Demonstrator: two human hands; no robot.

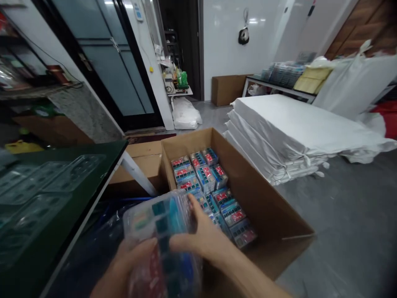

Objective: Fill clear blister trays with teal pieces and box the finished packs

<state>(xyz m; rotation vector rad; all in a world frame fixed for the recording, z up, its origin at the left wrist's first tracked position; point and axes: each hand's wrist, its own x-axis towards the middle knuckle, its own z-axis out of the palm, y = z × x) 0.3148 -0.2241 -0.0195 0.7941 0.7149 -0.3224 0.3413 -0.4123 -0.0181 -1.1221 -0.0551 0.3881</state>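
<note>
Both my hands are closed on a stack of clear plastic packs (161,225) with teal, blue and red contents, blurred by motion. My left hand (124,265) grips its lower left side, thumb on the front face. From the right, my right hand (201,236) holds it, thumb on the front and fingers behind the edge. The stack is held tilted beside and partly over the near left side of a large open cardboard box (257,182). Inside that box, several similar packs (205,176) sit in rows; the held stack hides part of them.
On my left, a dark green table (89,178) carries empty clear plastic trays (74,171). Another cardboard box (136,161) stands behind the table leg. A pile of large white wrapped sheets (297,128) lies on the grey floor (353,215) at right. A glass door (114,62) is at the back left.
</note>
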